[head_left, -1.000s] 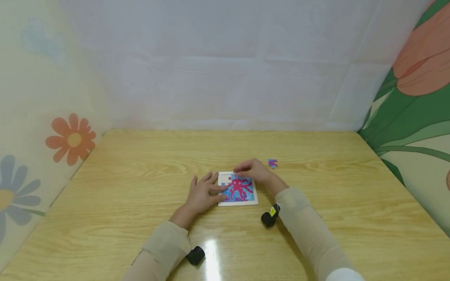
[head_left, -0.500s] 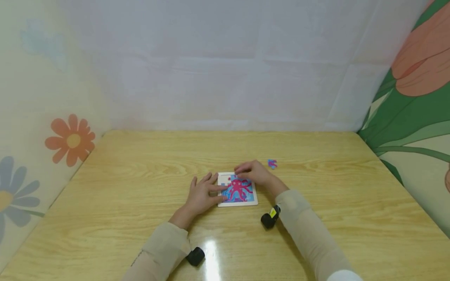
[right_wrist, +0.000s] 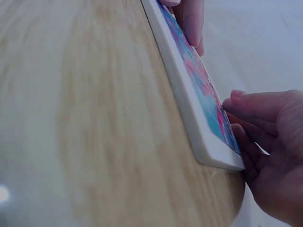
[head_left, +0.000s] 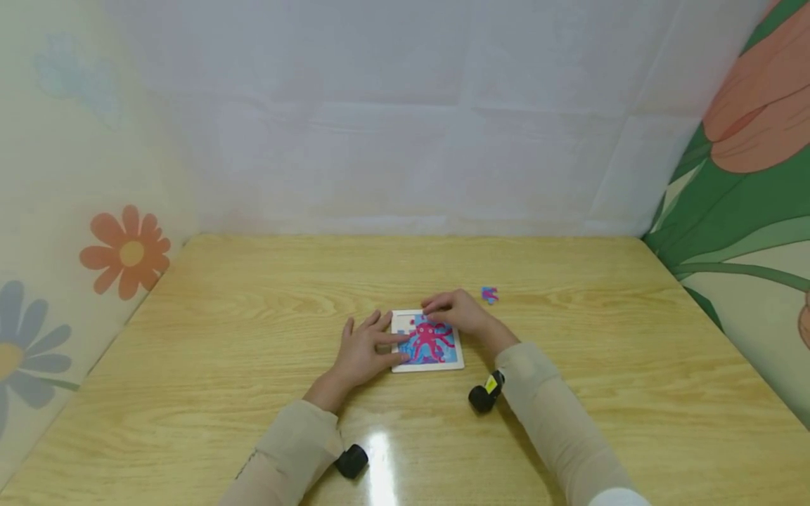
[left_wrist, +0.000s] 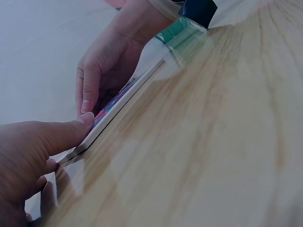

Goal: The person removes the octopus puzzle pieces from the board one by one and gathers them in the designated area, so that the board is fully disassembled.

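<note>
A jigsaw puzzle [head_left: 427, 346] with a pink octopus on blue lies in a white frame [head_left: 436, 367] on the table. A bare white gap shows at its upper left. My left hand [head_left: 365, 351] rests at the frame's left side, fingers spread, with thumb and index finger reaching over the puzzle. In the left wrist view its thumb [left_wrist: 78, 130] lies on the near edge. My right hand [head_left: 462, 311] bends over the frame's top edge, thumb and fingertips together at a puzzle piece mostly hidden under them. The right wrist view has this thumb [right_wrist: 239, 94] close over the picture.
A loose puzzle piece [head_left: 490, 294], blue and purple-pink, lies on the wooden table [head_left: 266, 281] just beyond my right hand. Black wrist cameras [head_left: 484, 395] hang under both sleeves. A white cloth [head_left: 405, 140] stands behind the table, with flower-painted panels [head_left: 129, 251] at both sides.
Both hands and the puzzle stay almost where they were. The right hand has dipped very slightly at the frame's top edge; the loose piece lies as before.
</note>
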`<action>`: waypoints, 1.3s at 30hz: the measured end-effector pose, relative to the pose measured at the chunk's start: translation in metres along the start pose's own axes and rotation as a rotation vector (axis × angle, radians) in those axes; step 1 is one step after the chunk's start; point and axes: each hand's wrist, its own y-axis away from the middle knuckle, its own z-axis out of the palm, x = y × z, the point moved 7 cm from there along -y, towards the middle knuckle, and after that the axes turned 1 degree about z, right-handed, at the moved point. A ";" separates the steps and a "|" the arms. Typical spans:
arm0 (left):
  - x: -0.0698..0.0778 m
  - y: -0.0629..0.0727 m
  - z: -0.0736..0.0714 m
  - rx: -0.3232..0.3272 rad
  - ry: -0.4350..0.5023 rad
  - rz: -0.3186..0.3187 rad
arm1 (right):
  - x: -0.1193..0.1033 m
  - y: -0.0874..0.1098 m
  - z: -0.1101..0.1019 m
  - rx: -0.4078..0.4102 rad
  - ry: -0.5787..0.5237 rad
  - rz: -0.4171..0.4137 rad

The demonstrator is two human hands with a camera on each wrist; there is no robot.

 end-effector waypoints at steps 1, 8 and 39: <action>0.000 0.000 0.000 -0.001 -0.001 -0.002 | 0.000 0.000 0.000 0.003 -0.001 0.001; 0.000 0.000 0.000 -0.005 -0.013 -0.002 | -0.001 0.000 0.000 0.021 -0.007 -0.012; 0.005 0.000 -0.002 0.001 -0.004 0.007 | -0.016 0.010 0.000 -0.001 -0.050 0.014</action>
